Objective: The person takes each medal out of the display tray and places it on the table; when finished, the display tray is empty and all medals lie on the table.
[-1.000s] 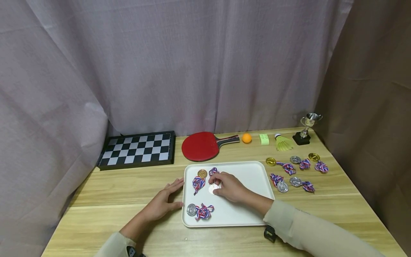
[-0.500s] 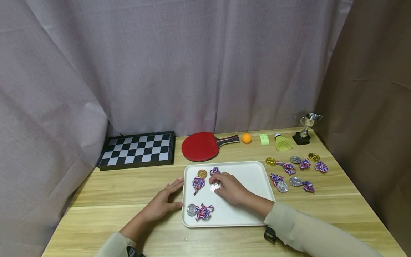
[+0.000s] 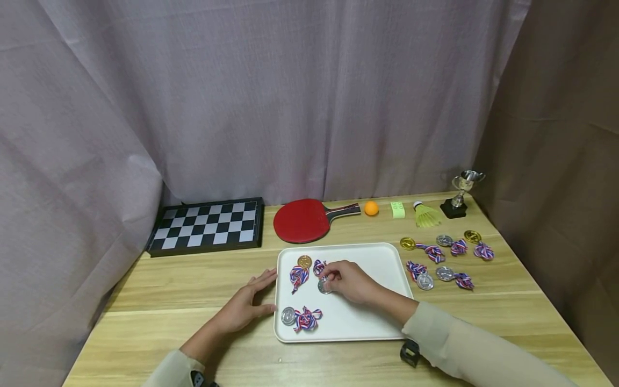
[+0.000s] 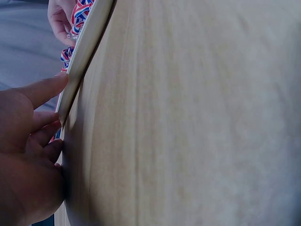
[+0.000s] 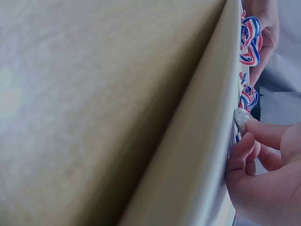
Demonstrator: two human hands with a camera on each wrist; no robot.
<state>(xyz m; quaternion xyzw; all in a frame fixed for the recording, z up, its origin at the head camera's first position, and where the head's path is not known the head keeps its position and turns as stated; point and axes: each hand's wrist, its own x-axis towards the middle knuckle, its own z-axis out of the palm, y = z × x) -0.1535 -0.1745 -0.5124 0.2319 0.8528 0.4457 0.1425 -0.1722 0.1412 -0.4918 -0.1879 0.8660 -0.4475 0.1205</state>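
My right hand (image 3: 349, 280) is pinching a round silver medal (image 3: 324, 286) on the white plastic tray (image 3: 382, 258); my relaxed left hand (image 3: 244, 306) is touching its nine-o'clock rim.

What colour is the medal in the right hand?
Silver medal, pinched by the right hand; clearest in the head view.

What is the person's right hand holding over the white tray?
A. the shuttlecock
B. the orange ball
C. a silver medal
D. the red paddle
C: the right hand pinches a silver medal over the white tray; its fingertips grip the coin's edge in the right wrist view.
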